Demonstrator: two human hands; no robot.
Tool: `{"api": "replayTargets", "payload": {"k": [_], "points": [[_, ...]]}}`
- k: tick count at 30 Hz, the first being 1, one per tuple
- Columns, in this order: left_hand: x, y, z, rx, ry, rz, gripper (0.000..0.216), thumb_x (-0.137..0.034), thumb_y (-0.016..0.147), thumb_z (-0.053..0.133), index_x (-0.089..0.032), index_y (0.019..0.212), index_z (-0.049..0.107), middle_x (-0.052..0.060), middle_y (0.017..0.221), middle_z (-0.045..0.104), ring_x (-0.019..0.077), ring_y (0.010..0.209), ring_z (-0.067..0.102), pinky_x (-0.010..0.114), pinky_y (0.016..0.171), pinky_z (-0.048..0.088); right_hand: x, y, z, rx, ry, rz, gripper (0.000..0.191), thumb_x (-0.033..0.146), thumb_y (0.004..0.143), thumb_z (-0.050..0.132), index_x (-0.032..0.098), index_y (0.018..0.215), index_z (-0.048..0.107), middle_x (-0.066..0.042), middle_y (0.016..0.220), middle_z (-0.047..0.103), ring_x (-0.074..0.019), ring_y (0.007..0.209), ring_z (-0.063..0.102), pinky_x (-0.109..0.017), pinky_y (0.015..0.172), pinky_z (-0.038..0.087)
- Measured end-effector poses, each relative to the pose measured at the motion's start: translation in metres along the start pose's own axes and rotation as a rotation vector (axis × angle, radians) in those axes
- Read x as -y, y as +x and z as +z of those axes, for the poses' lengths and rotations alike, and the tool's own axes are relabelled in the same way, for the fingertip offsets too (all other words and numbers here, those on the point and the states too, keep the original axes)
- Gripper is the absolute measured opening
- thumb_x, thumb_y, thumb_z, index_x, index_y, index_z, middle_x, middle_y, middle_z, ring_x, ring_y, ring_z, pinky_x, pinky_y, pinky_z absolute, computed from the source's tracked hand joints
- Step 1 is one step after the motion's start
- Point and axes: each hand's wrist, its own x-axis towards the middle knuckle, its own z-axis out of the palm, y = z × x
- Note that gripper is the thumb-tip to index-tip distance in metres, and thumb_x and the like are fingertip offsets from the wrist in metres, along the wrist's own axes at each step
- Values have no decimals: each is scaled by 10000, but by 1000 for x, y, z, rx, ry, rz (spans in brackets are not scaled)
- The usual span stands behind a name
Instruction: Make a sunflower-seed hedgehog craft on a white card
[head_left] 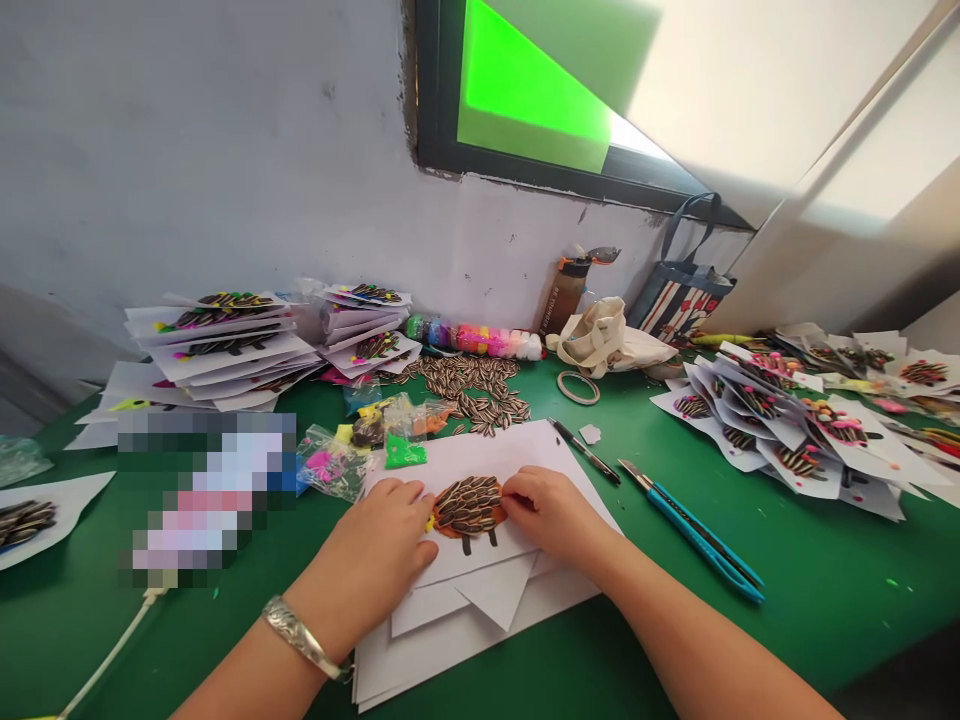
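A picture of a hedgehog-like animal (469,503), its body covered in striped sunflower seeds and with two black legs, lies on a white sheet (517,450) on top of a small stack of paper. My left hand (382,535) rests on the sheet's left side, fingers stretched out, the tips by the yellow end of the animal. At the body's right end, my right hand (551,512) has its thumb and fingers pinched together against the edge. Whatever is between those fingertips is hidden. Loose sunflower seeds (472,385) are heaped just behind the sheet.
Bags of coloured bits (337,465) lie left of the sheet. To the right are a black pen (585,450), blue tweezers (697,535) and a tape roll (578,388). Stacked seed pictures (225,350) stand at back left, more (780,420) at right. A bottle (564,295) stands by the wall.
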Motion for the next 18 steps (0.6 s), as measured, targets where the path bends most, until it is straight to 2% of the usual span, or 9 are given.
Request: {"api": "replayTargets", "payload": {"k": [12, 18], "points": [[0, -1, -1, 12, 17, 0, 326, -206, 829, 488, -153, 1109, 648, 129, 1158, 622, 302, 1153, 510, 446, 1002, 427, -4, 2, -1, 3, 72, -8, 186, 134, 818, 525, 183, 690, 651, -2, 695, 599, -121, 676, 531, -224, 629, 357], [-1, -1, -2, 20, 19, -15, 327, -225, 834, 488, -151, 1107, 653, 138, 1191, 614, 310, 1177, 502, 449, 1007, 426, -17, 6, -7, -60, 252, 231, 199, 241, 820, 499, 187, 725, 665, 18, 684, 624, -126, 669, 553, -209, 603, 400]]}}
